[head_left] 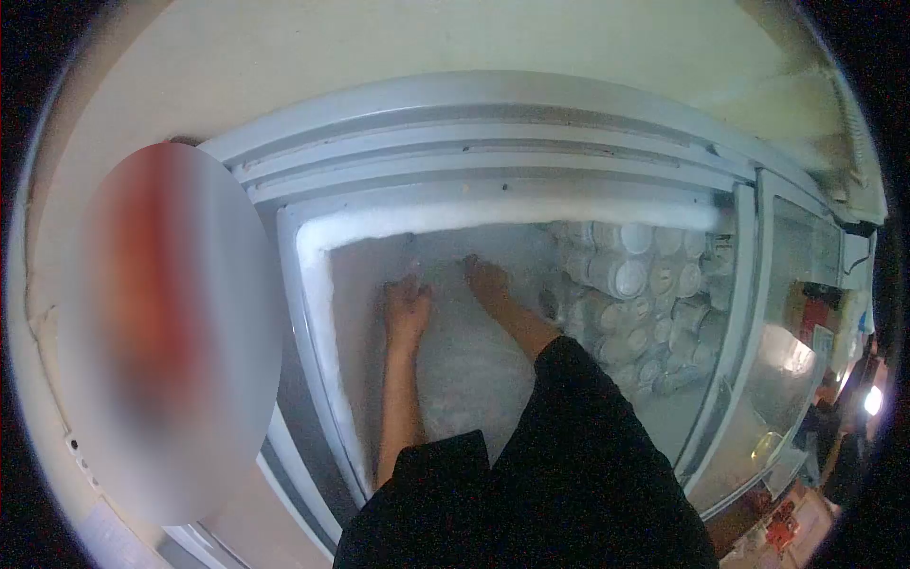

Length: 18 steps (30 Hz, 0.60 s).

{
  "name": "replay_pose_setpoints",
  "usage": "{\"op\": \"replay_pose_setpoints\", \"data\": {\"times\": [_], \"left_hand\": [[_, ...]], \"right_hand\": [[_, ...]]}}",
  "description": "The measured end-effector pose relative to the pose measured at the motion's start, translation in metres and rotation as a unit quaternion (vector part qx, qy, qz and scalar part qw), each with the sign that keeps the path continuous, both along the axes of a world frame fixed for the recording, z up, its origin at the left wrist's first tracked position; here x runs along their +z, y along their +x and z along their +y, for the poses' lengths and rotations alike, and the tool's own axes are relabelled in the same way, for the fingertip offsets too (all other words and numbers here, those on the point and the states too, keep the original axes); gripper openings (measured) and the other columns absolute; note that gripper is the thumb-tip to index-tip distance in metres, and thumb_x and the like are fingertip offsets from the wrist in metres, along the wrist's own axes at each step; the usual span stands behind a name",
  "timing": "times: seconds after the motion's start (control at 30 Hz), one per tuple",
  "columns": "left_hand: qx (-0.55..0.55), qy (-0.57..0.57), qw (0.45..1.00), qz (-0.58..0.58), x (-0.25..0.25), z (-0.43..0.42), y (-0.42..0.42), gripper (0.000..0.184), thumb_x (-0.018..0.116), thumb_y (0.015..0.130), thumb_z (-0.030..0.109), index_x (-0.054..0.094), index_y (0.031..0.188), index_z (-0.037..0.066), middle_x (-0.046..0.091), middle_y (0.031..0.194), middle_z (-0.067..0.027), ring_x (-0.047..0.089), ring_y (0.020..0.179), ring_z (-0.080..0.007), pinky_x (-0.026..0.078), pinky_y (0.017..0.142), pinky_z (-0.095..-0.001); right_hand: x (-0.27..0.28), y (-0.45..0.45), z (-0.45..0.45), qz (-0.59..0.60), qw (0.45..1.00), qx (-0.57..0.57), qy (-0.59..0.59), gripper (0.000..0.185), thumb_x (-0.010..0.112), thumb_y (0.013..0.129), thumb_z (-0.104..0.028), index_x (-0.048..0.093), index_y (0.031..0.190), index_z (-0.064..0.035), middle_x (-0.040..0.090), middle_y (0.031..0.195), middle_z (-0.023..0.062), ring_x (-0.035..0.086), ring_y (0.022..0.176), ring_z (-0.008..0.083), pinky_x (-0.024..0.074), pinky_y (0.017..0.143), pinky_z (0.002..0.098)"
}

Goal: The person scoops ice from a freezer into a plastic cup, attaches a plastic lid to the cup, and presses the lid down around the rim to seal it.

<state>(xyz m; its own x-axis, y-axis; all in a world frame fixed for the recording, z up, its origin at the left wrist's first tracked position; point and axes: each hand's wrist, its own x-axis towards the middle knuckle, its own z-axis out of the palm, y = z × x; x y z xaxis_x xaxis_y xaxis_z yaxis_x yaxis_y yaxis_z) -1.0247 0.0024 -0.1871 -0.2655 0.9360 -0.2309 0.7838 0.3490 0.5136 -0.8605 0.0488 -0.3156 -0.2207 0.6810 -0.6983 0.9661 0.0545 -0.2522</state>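
Note:
Both my arms, in black sleeves, reach down into a chest freezer (pixel 493 87) with thick frost along its inner walls. My left hand (pixel 408 302) is low inside, on the left part, with its fingers bent; whether it holds anything is too hazy to tell. To its right, my right hand (pixel 485 277) is near the back wall, its fingers curled and blurred. The two hands are apart. Below them lies a whitish, frosty surface (pixel 474 379). Stacked round white-lidded containers (pixel 630 277) fill the freezer's right part, beside my right hand.
A sliding glass lid (pixel 791 351) is at the right, with reflections on it. Frost (pixel 531 211) lines the freezer's back edge. A large blurred oval covers the left side. Red and white items (pixel 785 526) show at the lower right.

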Motion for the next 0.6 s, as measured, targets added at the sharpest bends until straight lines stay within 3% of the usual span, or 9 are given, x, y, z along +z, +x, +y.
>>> {"op": "replay_pose_setpoints", "data": {"times": [0.03, 0.07, 0.17, 0.23, 0.27, 0.33, 0.4, 0.47, 0.6], "left_hand": [[0.088, -0.017, 0.991, -0.102, 0.000, -0.002, 0.002, 0.041, 0.064, 0.080, 0.026, 0.064, 0.110, -0.002, 0.064, 0.098, -0.0239, 0.059, 0.097, -0.0353, 0.046, 0.086, -0.0420], [0.129, -0.027, 0.979, -0.154, 0.009, 0.003, 0.009, 0.039, 0.063, 0.081, 0.024, 0.064, 0.111, -0.001, 0.064, 0.098, -0.0229, 0.059, 0.097, -0.0340, 0.047, 0.086, -0.0412], [0.257, -0.062, 0.931, -0.250, 0.064, 0.025, 0.030, 0.030, 0.060, 0.084, 0.016, 0.066, 0.109, 0.000, 0.066, 0.093, -0.0159, 0.062, 0.091, -0.0275, 0.047, 0.081, -0.0376], [0.232, -0.071, 0.941, -0.237, 0.058, 0.022, 0.024, 0.026, 0.059, 0.085, 0.014, 0.067, 0.104, 0.000, 0.067, 0.088, -0.0127, 0.061, 0.085, -0.0242, 0.047, 0.078, -0.0362], [0.219, -0.073, 0.945, -0.232, 0.044, 0.017, 0.018, 0.024, 0.059, 0.085, 0.013, 0.068, 0.102, 0.000, 0.067, 0.086, -0.0111, 0.061, 0.082, -0.0226, 0.047, 0.076, -0.0355], [0.200, -0.017, 0.951, -0.237, -0.003, -0.002, 0.003, 0.019, 0.057, 0.084, 0.009, 0.070, 0.095, 0.000, 0.066, 0.080, -0.0069, 0.059, 0.074, -0.0185, 0.046, 0.071, -0.0324], [0.185, 0.039, 0.951, -0.245, -0.016, -0.002, -0.001, 0.018, 0.055, 0.084, 0.006, 0.071, 0.091, 0.000, 0.065, 0.077, -0.0042, 0.056, 0.069, -0.0160, 0.045, 0.068, -0.0299], [0.280, -0.055, 0.901, -0.328, 0.014, 0.010, 0.006, 0.020, 0.053, 0.083, 0.002, 0.072, 0.089, 0.001, 0.067, 0.081, -0.0036, 0.056, 0.071, -0.0125, 0.044, 0.067, -0.0262], [0.202, 0.026, 0.904, -0.376, 0.070, 0.030, 0.034, 0.018, 0.054, 0.082, 0.001, 0.071, 0.086, 0.001, 0.067, 0.082, -0.0040, 0.057, 0.072, -0.0129, 0.045, 0.068, -0.0260]], "right_hand": [[-0.018, -0.004, -0.010, 0.025, 0.996, -0.004, 0.089, 0.051, 0.042, 0.095, -0.020, 0.030, 0.144, -0.0103, 0.061, 0.115, 0.0185, 0.063, 0.100, 0.0324, 0.0524, 0.080, 0.0454], [-0.030, -0.006, -0.020, 0.025, 0.996, -0.010, 0.090, 0.051, 0.042, 0.095, -0.020, 0.030, 0.144, -0.0103, 0.061, 0.115, 0.0185, 0.063, 0.100, 0.0324, 0.0524, 0.080, 0.0454], [-0.043, -0.007, -0.030, 0.067, 0.963, -0.032, 0.261, 0.040, 0.043, 0.095, -0.020, 0.047, 0.132, -0.0069, 0.062, 0.115, 0.0158, 0.061, 0.107, 0.0328, 0.0507, 0.084, 0.0456], [-0.031, 0.000, -0.012, 0.080, 0.994, -0.038, 0.071, 0.033, 0.043, 0.095, -0.022, 0.057, 0.118, -0.0040, 0.062, 0.116, 0.0156, 0.059, 0.110, 0.0330, 0.0476, 0.090, 0.0464], [-0.025, 0.000, -0.006, 0.075, 0.996, -0.040, 0.026, 0.033, 0.043, 0.095, -0.023, 0.057, 0.119, -0.0042, 0.062, 0.116, 0.0155, 0.059, 0.110, 0.0330, 0.0474, 0.090, 0.0465], [-0.033, -0.004, -0.008, 0.060, 0.997, -0.037, 0.016, 0.034, 0.043, 0.095, -0.024, 0.057, 0.119, -0.0045, 0.061, 0.117, 0.0153, 0.059, 0.110, 0.0331, 0.0469, 0.091, 0.0468], [-0.048, -0.009, -0.008, 0.057, 0.998, -0.038, 0.017, 0.036, 0.043, 0.095, -0.026, 0.057, 0.120, -0.0049, 0.061, 0.117, 0.0151, 0.059, 0.110, 0.0332, 0.0464, 0.091, 0.0470], [-0.058, -0.010, -0.006, 0.066, 0.997, -0.040, 0.013, 0.037, 0.043, 0.094, -0.027, 0.056, 0.120, -0.0053, 0.061, 0.118, 0.0149, 0.059, 0.110, 0.0332, 0.0459, 0.092, 0.0473], [-0.066, 0.000, 0.004, 0.099, 0.994, -0.034, -0.028, 0.039, 0.042, 0.094, -0.030, 0.056, 0.121, -0.0060, 0.060, 0.119, 0.0145, 0.058, 0.110, 0.0334, 0.0449, 0.093, 0.0478]]}}
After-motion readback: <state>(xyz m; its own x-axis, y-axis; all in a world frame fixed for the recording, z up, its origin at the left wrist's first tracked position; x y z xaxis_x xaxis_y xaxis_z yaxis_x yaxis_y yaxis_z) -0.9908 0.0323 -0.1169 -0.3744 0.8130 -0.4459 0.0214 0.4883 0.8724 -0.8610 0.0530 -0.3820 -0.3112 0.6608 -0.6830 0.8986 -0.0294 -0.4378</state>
